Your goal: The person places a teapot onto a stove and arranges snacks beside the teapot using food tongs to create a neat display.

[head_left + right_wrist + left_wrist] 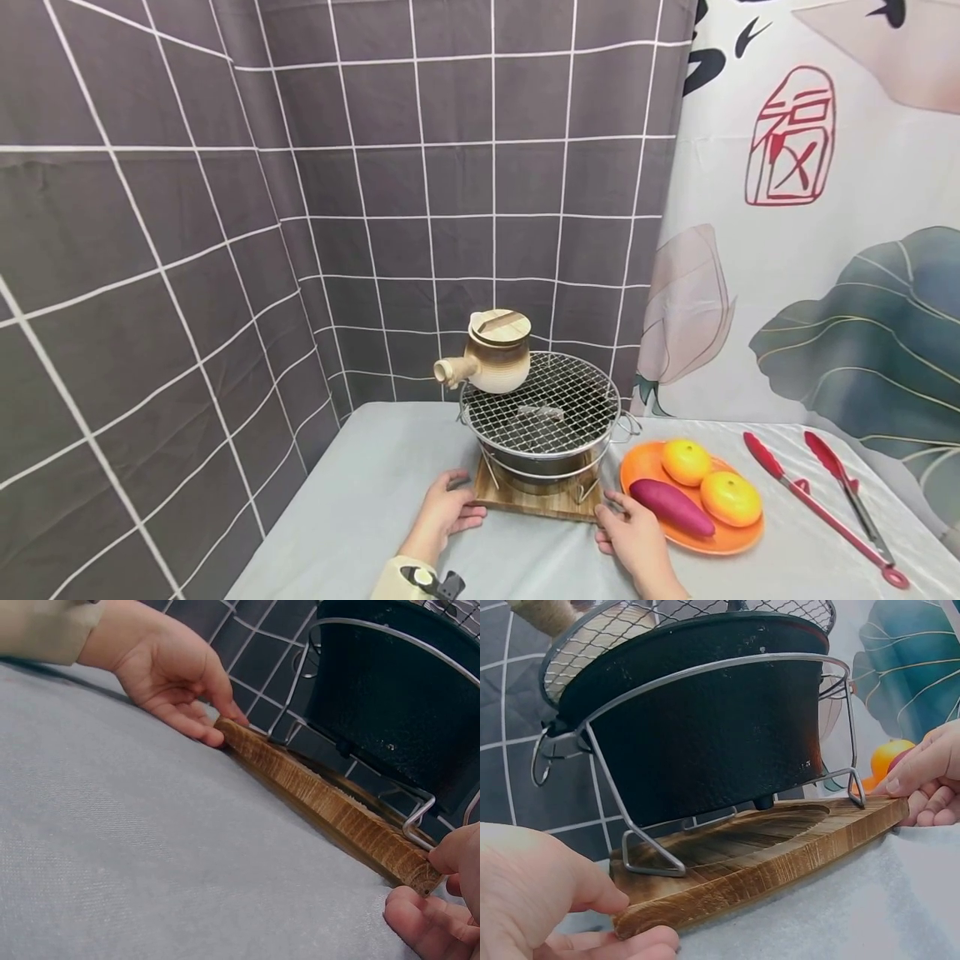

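A square wooden board (536,502) lies on the cloth-covered table, bearing a black charcoal stove (720,720) in a wire stand. My left hand (444,510) grips the board's front left corner; in the left wrist view its thumb is on the top edge and its fingers are lower. At the front right corner my right hand (636,537) pinches the board the same way, as the right wrist view shows. On top of the stove is a round wire grill net (577,400). A small clay teapot (501,362) with a wooden lid and side handle stands at the net's back left.
Right of the board, an orange plate (701,546) holds two mandarins (731,498) and a purple sweet potato (672,507). Red-tipped tongs (832,512) lie farther right on the pale table cloth (360,500). A grey gridded curtain (465,183) hangs behind.
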A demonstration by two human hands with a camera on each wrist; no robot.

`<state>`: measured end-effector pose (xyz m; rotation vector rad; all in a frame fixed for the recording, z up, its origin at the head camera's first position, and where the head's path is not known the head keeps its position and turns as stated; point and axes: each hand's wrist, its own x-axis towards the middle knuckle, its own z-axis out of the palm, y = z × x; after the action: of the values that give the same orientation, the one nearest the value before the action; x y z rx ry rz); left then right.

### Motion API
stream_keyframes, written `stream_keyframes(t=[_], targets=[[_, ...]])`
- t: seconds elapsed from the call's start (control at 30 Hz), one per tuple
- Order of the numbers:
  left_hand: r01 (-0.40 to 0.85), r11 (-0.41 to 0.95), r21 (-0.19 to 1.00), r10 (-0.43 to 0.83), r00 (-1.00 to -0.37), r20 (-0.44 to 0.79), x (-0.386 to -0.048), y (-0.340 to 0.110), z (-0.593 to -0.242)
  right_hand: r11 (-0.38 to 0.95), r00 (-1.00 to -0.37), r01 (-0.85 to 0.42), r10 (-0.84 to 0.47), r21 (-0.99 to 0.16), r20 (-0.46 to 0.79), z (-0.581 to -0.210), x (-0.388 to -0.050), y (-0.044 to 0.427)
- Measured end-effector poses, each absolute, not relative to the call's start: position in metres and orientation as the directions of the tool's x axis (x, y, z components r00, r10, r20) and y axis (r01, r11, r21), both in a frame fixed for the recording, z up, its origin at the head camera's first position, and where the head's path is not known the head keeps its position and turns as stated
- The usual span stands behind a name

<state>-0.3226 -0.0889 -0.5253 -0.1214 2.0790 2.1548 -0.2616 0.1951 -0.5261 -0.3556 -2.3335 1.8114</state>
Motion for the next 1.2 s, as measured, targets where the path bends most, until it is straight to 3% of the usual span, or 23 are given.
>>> stream_keyframes(t=[1.0,1.2], targets=[[-0.144,0.023,0.989,0.045,-0.988,-0.145,-0.3186,-0.0859,-0.5238,0.222,-0.963,0.075,0.268,-0.972,-0.013,-0.5273,-0.2628,0.1975],[-0.137,0.022,0.990,0.035,-0.990,-0.137,-0.3191,-0.0863,-0.5256,0.273,-0.971,0.094,0.236,-0.957,-0.028,-0.5229,-0.2638,0.1985]])
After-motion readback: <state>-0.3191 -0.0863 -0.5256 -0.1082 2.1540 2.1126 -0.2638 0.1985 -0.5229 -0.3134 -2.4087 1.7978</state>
